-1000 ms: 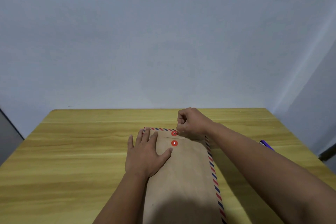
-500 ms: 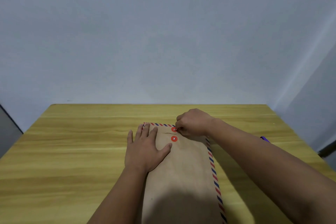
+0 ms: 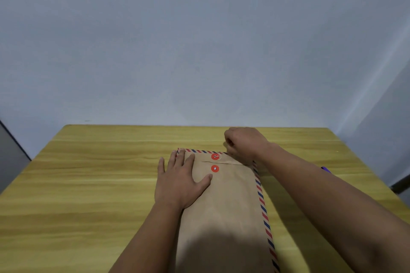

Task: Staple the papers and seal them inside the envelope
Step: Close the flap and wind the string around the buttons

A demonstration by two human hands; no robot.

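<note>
Lying flat mid-surface (image 3: 88,184), the envelope (image 3: 224,201) has its flap folded down; the left hand (image 3: 179,184) presses it with spread fingers. Pinching the string (image 3: 219,155) by the upper button (image 3: 214,156), the right hand (image 3: 244,143) could lose the thin string, unwinding it. That hand now sits farther back-right than a second ago.

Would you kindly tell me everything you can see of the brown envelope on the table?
The brown envelope looks like kraft paper and lies flat on the wooden table, long axis running away from the viewer. Red and blue stripes edge its far and right sides. Its flap is folded down, with one red button on the flap and another just below. A thin string leads from the upper button. The left hand presses flat on it; the right hand, fingers curled, is at the far right corner.
</note>
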